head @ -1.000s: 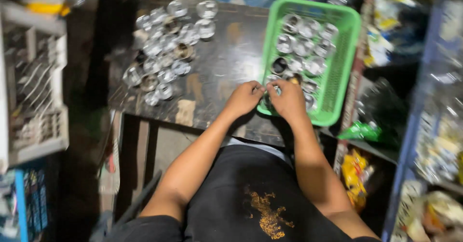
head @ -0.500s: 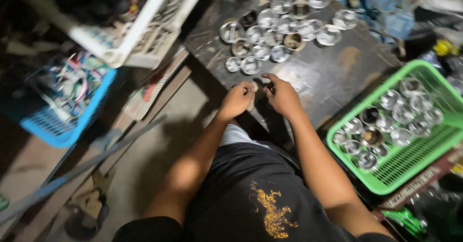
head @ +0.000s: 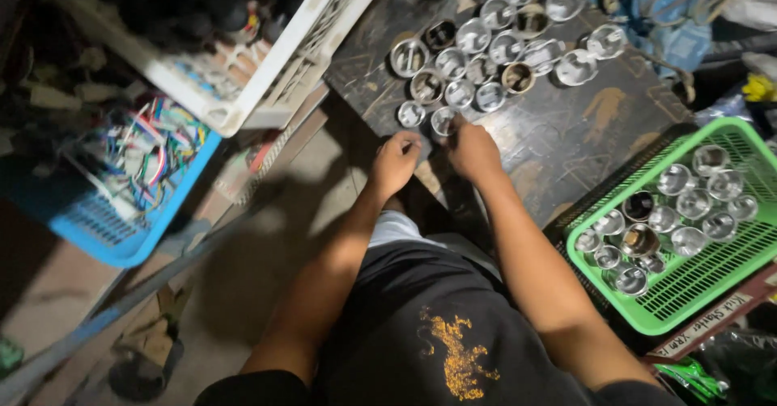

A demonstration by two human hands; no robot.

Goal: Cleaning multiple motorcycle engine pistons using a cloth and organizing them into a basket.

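Dark table (head: 566, 143), green basket (head: 740, 293) beside white label strip (head: 712, 323).

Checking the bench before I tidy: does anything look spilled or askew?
Nothing spilled. The metal cups sit loosely clustered on the table, some tilted; the rest sit in the green basket. Both hands work at the cluster's edge.

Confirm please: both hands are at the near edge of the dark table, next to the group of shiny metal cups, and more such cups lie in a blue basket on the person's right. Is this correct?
Not quite. The basket holding cups on the person's right is green, as the head view shows; the blue basket sits on the left with coloured wires. Both the left hand and right hand are by the metal cups on the table.
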